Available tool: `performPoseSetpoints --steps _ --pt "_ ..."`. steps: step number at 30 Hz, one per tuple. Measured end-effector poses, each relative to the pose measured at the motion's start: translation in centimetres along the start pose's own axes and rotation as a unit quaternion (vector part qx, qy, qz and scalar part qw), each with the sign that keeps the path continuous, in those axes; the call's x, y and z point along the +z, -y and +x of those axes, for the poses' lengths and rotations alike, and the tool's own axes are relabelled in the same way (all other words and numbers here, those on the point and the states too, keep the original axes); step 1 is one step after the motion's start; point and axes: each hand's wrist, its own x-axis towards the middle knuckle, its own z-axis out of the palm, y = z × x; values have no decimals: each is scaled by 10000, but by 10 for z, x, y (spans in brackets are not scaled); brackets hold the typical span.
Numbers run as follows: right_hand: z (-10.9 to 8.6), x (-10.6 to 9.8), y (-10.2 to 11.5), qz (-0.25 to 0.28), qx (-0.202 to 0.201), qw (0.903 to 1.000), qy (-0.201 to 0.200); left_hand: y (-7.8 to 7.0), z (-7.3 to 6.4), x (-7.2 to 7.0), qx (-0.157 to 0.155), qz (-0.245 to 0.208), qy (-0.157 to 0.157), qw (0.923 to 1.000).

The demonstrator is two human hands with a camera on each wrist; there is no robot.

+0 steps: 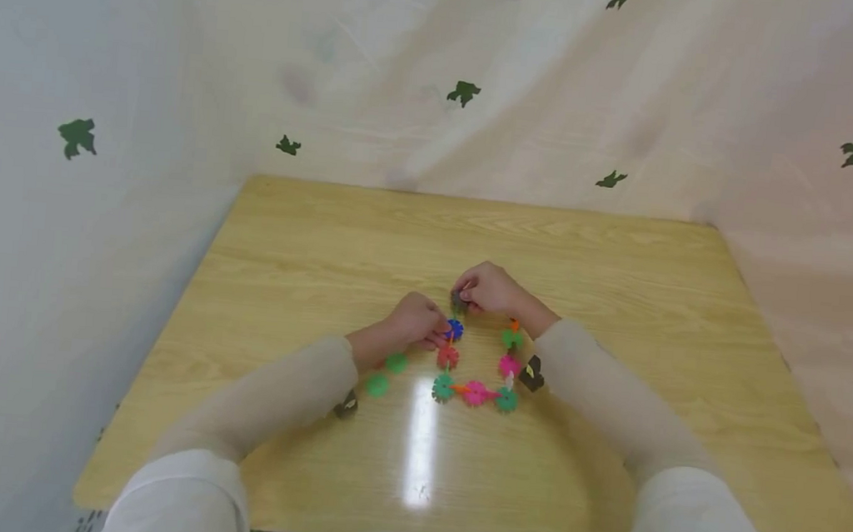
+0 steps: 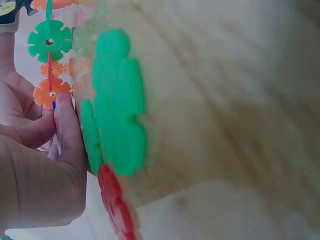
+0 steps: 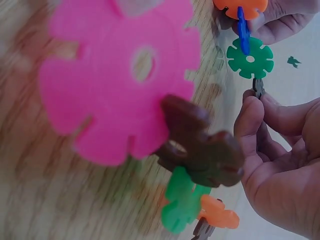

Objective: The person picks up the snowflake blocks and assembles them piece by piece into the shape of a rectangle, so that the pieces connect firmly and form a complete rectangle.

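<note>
Flower-shaped interlocking plastic discs form a U-shaped chain on the table. My left hand [image 1: 415,319] pinches a blue disc [image 1: 455,329] on the chain's left side, beside an orange disc [image 2: 51,92]. Just beyond it, my right hand [image 1: 491,289] pinches a dark disc [image 3: 258,88] slotted into a green disc [image 3: 250,59]. Below the blue disc is a red disc [image 1: 448,357]. Along the near side run a teal disc [image 1: 443,387], a pink disc [image 1: 474,393] and another teal disc [image 1: 506,400]. The right side's far end is partly hidden by my right wrist.
Loose green discs [image 1: 378,386] lie left of the chain, below my left wrist. A red disc [image 2: 116,202] lies by them. Dark wrist cameras [image 1: 532,374] sit under both forearms. The wooden table [image 1: 309,232] meets patterned cloth [image 1: 382,70] at back and sides.
</note>
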Motion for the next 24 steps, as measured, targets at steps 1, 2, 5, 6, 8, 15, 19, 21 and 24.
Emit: performPoseSetpoints --steps 1,2,5,6,8,15,19,21,24 --pt "0 0 0 50 -30 10000 45 0 0 0 -2 17 -6 10000" --pt "1 0 -1 93 -43 9999 93 -1 0 0 -10 36 -13 10000" --pt "3 1 -3 169 -103 9993 313 -2 -1 0 -47 58 -45 10000" --pt "4 1 -3 181 -103 9991 371 -2 -1 1 -54 69 -73 9999" --pt "5 2 -4 215 -84 9987 455 -2 -1 2 -89 74 -155 9998" --pt "5 6 -4 222 -119 9986 460 -1 2 10 -168 135 -574 9981" --pt "7 7 -1 -184 -162 9986 466 0 1 10 -197 34 -660 9976" --pt "8 6 1 -634 -209 9970 403 0 0 9 -178 12 -635 9978" --pt "5 3 12 -1389 -309 9895 235 -2 0 7 -183 104 -519 9984"
